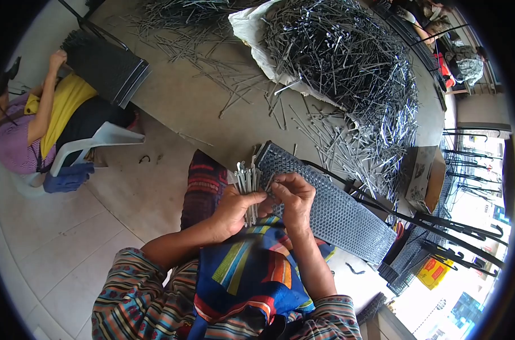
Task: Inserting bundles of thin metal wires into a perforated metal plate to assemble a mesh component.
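A bundle of thin silvery metal rods (247,184) with small looped ends stands upright in my left hand (233,208), its fingers wrapped round it. Right beside it, my right hand (294,197) is closed in a pinch at the near left end of a black perforated metal panel (342,209). What the pinching fingertips hold is too small and covered to make out. The panel slants from my lap toward the lower right. Over my lap lies a bright patterned cloth (251,266).
A large heap of loose metal rods (336,51) spills from a white sack (247,28) onto the table (178,96). An open cardboard box (424,178) and black hooked racks (461,226) are at the right. At left, a seated person (39,122) holds black panels (101,68).
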